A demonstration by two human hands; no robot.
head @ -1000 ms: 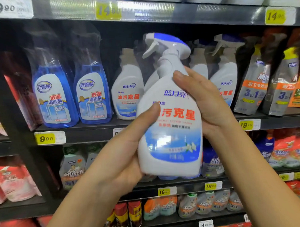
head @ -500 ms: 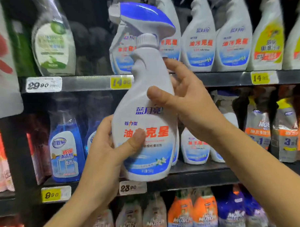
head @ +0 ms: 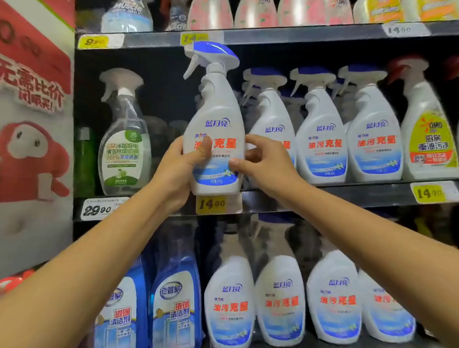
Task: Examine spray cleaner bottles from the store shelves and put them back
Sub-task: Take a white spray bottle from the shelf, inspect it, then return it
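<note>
spray bottle (head: 220,116) | lifted to shelf (head: 352,195) | left hand (head: 179,169), right hand (head: 267,167) grip

The white spray cleaner bottle (head: 217,126), with blue trigger head and red lettering, is upright, label forward, at the shelf's (head: 352,194) front edge.

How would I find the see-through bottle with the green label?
Start at the big red-and-white poster on the left, then look right to the middle shelf. The see-through bottle stands there above the 29.90 tag; bottles to its right are white with blue tops.
</note>
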